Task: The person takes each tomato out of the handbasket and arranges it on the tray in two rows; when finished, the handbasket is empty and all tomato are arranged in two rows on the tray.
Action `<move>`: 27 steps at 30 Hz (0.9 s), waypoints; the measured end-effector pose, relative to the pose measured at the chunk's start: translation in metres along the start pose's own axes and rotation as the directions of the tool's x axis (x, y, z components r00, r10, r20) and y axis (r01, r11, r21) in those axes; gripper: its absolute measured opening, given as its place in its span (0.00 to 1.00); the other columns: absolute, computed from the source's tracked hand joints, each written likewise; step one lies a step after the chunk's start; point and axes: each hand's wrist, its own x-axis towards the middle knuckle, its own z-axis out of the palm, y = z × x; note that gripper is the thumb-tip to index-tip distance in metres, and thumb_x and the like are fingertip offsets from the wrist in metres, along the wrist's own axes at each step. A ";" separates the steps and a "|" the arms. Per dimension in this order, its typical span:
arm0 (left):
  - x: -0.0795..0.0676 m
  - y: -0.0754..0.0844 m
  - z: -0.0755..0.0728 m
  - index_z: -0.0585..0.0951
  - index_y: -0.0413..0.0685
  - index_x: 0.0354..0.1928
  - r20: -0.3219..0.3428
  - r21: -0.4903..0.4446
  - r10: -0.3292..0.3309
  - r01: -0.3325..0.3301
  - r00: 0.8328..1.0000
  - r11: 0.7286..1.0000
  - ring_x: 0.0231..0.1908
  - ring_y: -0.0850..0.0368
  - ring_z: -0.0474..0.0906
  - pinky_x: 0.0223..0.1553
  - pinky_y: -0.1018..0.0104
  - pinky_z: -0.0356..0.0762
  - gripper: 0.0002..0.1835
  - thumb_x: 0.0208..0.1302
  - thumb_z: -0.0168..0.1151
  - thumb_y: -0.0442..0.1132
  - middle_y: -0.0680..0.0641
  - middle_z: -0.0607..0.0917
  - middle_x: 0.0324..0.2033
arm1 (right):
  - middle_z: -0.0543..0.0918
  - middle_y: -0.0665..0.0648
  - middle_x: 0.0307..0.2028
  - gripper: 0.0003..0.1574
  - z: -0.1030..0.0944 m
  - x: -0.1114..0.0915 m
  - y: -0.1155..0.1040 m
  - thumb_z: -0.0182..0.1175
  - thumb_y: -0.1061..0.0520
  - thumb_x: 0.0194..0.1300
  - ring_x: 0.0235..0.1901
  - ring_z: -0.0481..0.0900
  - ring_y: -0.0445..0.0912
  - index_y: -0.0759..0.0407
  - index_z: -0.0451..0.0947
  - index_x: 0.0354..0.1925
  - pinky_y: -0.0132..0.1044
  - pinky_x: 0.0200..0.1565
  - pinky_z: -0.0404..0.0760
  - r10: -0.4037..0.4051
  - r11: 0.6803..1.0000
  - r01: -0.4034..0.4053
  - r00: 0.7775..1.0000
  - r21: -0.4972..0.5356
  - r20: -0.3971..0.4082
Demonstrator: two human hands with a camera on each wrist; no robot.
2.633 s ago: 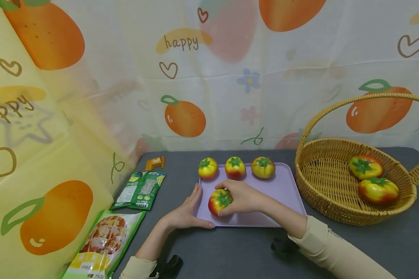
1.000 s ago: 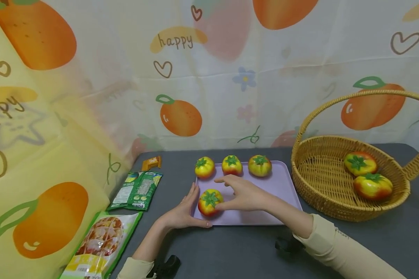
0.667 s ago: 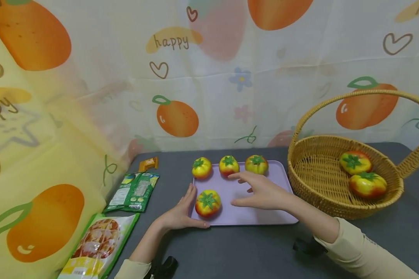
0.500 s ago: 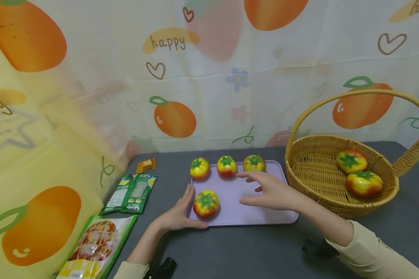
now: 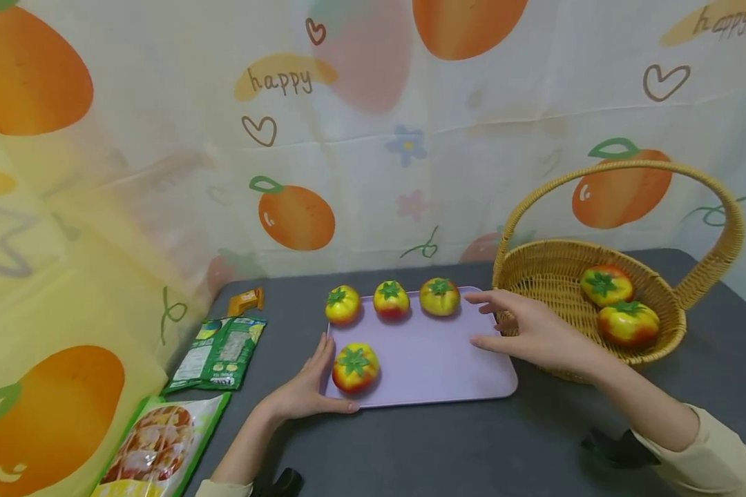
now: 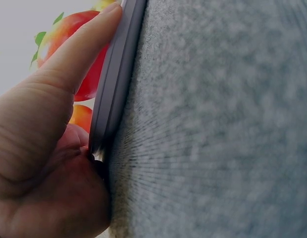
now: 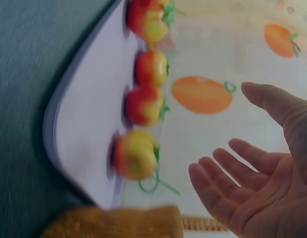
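Note:
A lilac tray (image 5: 435,369) lies on the dark table, with my left hand (image 5: 301,390) at its front left corner. The thumb rests along the front rim, the straight fingers along the left side. Near that corner sits a yellow-red tomato (image 5: 356,368) with a green star-shaped top. Three more line the back: a left tomato (image 5: 342,305), a middle tomato (image 5: 391,301) and a right tomato (image 5: 439,297). My right hand (image 5: 528,331) hovers over the tray's right end, fingers spread apart and holding nothing. In the right wrist view its palm (image 7: 262,198) shows bare.
A wicker basket (image 5: 543,293) with a tall handle stands right, behind the right hand; two tomatoes (image 5: 628,323) lie in it. On the left are a small orange packet (image 5: 246,301), a green bag (image 5: 217,353) and a larger food bag (image 5: 158,445). A printed curtain (image 5: 360,207) hangs behind.
My right hand has let go of the front tomato, which now sits farther left on the tray, and moved right toward the basket. My left hand stays at the corner; the head view has turned right.

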 end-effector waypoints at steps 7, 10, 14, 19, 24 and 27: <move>0.000 0.002 -0.002 0.38 0.46 0.77 0.004 -0.017 0.008 -0.008 1.000 1.000 0.73 0.33 0.28 0.66 0.33 0.29 0.66 0.49 0.75 0.55 0.41 0.29 0.75 | 0.79 0.59 0.54 0.33 -0.034 -0.016 0.020 0.69 0.48 0.61 0.53 0.78 0.56 0.57 0.73 0.61 0.55 0.48 0.79 -0.029 0.987 0.006 0.989 -0.161 -0.144; 0.001 0.001 -0.002 0.38 0.47 0.77 0.004 -0.012 0.011 -0.011 1.000 1.000 0.73 0.33 0.29 0.65 0.31 0.30 0.66 0.49 0.76 0.55 0.41 0.29 0.75 | 0.79 0.64 0.53 0.32 -0.053 -0.022 0.038 0.69 0.51 0.61 0.52 0.77 0.60 0.61 0.73 0.60 0.58 0.47 0.77 -0.031 0.958 -0.023 0.983 -0.287 -0.182; 0.001 0.000 -0.001 0.38 0.47 0.77 0.008 -0.013 0.006 -0.006 1.000 1.000 0.72 0.32 0.29 0.64 0.29 0.32 0.66 0.49 0.76 0.54 0.41 0.29 0.75 | 0.75 0.71 0.55 0.35 -0.075 -0.025 0.066 0.69 0.52 0.61 0.53 0.72 0.66 0.68 0.71 0.60 0.62 0.48 0.72 0.038 0.915 -0.105 0.984 -0.390 -0.174; 0.001 0.001 -0.001 0.38 0.47 0.77 0.014 -0.021 0.000 0.000 1.000 1.000 0.72 0.33 0.28 0.65 0.31 0.30 0.66 0.49 0.76 0.54 0.41 0.28 0.75 | 0.69 0.77 0.56 0.39 -0.092 -0.023 0.095 0.68 0.52 0.61 0.54 0.69 0.70 0.73 0.67 0.62 0.66 0.48 0.69 0.153 0.877 -0.202 0.978 -0.436 -0.145; 0.001 0.001 -0.002 0.38 0.47 0.77 0.017 -0.032 -0.005 0.006 1.000 0.999 0.72 0.33 0.27 0.65 0.30 0.29 0.66 0.50 0.76 0.54 0.41 0.28 0.75 | 0.62 0.81 0.59 0.42 -0.099 -0.021 0.113 0.67 0.55 0.60 0.56 0.61 0.77 0.75 0.63 0.64 0.70 0.50 0.65 0.237 0.861 -0.267 0.964 -0.433 -0.124; 0.000 0.002 -0.002 0.38 0.48 0.77 0.015 -0.033 -0.010 0.010 1.000 0.999 0.72 0.32 0.28 0.64 0.29 0.30 0.65 0.50 0.76 0.53 0.41 0.28 0.75 | 0.59 0.82 0.61 0.41 -0.101 -0.020 0.120 0.67 0.55 0.60 0.57 0.58 0.78 0.76 0.64 0.63 0.72 0.51 0.63 0.266 0.850 -0.290 0.957 -0.440 -0.116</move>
